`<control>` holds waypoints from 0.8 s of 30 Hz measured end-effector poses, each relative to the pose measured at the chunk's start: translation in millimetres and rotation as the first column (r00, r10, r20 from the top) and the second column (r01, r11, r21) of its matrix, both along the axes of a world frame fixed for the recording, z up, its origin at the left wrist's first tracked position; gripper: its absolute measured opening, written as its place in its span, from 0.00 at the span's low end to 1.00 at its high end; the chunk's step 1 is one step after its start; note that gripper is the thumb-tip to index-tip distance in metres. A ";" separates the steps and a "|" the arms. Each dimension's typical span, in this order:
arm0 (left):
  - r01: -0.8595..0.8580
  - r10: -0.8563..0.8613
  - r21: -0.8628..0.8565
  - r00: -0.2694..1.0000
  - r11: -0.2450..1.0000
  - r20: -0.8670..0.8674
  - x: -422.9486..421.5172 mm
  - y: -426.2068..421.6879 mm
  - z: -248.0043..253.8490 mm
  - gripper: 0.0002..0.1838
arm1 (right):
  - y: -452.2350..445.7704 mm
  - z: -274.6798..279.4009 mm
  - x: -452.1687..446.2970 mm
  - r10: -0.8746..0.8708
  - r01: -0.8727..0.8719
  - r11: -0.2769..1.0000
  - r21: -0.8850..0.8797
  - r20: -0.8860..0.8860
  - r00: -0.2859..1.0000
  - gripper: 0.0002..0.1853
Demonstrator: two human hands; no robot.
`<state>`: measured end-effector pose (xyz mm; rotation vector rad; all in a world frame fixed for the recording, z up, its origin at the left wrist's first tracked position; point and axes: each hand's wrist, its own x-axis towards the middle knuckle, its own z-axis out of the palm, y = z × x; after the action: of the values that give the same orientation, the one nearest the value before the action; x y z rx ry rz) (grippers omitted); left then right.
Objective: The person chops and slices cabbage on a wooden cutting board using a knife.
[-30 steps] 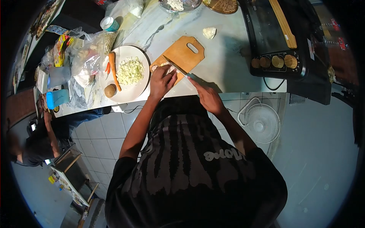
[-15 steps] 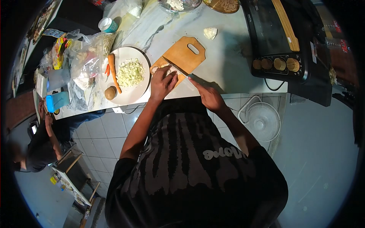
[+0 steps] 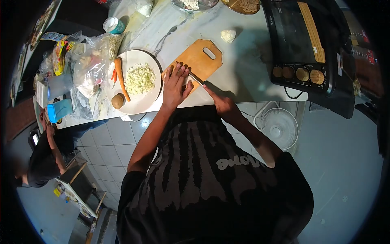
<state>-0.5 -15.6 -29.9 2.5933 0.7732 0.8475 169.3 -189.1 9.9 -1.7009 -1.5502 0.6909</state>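
My right hand (image 3: 223, 106) grips a knife (image 3: 196, 79) by its handle, index finger stretched along it. The blade lies over the near left part of a wooden cutting board (image 3: 205, 65). My left hand (image 3: 175, 87) rests over the blade and board, its fingers stretched out and slightly apart. Whatever lies under those fingers is mostly hidden. Left of the board stands a pale plate (image 3: 142, 106) with chopped pale green vegetable (image 3: 139, 79), a carrot (image 3: 120, 77), small red chillies (image 3: 114, 75) and a round brown item (image 3: 118, 101).
A white lump (image 3: 228, 35) sits beyond the board. At right stands a black toaster oven (image 3: 300, 73). Plastic bags (image 3: 90, 67), a blue container (image 3: 60, 110) and a tub (image 3: 113, 25) are at left. A fan (image 3: 279, 129) stands below; another person (image 3: 45, 160) is at far left.
My left hand has gone from curled fingers on the pale pieces to stretched fingers over the blade. The right hand still holds the knife, and the view has shifted slightly.
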 end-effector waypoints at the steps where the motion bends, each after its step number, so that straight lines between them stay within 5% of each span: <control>1: 0.013 -0.012 -0.042 1.000 0.999 0.029 -0.9 -1.6 -2.4 0.24 | -1.5 0.1 -2.7 0.004 -0.004 1.000 -0.005 -0.001 1.000 0.36; 4: 0.028 -0.025 -0.055 0.998 0.998 0.059 -0.9 0.3 -5.0 0.25 | -5.1 2.3 -6.4 0.035 -0.001 0.985 -0.174 0.195 0.980 0.36; 10: -0.072 0.082 -0.057 0.978 0.996 0.189 -4.1 -6.4 7.3 0.17 | -2.8 -8.9 -14.2 -0.017 0.017 1.000 0.003 0.312 0.950 0.32; 12: -0.091 0.102 -0.068 0.977 0.994 0.189 -3.0 -6.2 6.6 0.12 | -3.5 -8.2 -21.3 -0.095 -0.032 0.991 0.129 0.858 0.505 0.31; 13: -0.076 0.083 -0.042 0.978 0.996 0.190 -3.0 -6.5 4.5 0.11 | -7.3 -3.5 -19.1 -0.091 -0.036 0.991 0.127 0.858 0.506 0.31; 15: -0.062 0.060 0.004 0.979 0.998 0.196 -1.6 -1.4 5.8 0.10 | -6.2 3.3 -11.1 0.015 0.033 0.995 -0.091 0.478 0.878 0.34; 19: -0.065 0.065 -0.008 0.979 0.998 0.193 0.4 -0.9 6.9 0.09 | 2.1 -3.6 -11.4 0.063 0.045 0.975 -0.217 0.468 0.882 0.38; 21: -0.077 0.082 -0.030 0.978 0.997 0.193 -0.8 -4.3 6.7 0.08 | 27.6 18.0 -11.8 0.038 0.000 0.983 -0.186 0.201 0.979 0.42; 24: -0.093 0.090 0.010 0.977 0.996 0.193 -2.2 -3.1 8.9 0.08 | 11.2 19.2 -4.7 0.089 0.006 0.934 -0.358 0.249 0.964 0.41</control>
<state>-2.8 -18.7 -21.0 2.4605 0.8365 1.1192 164.6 -177.9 29.1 -2.1037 -1.7241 0.8371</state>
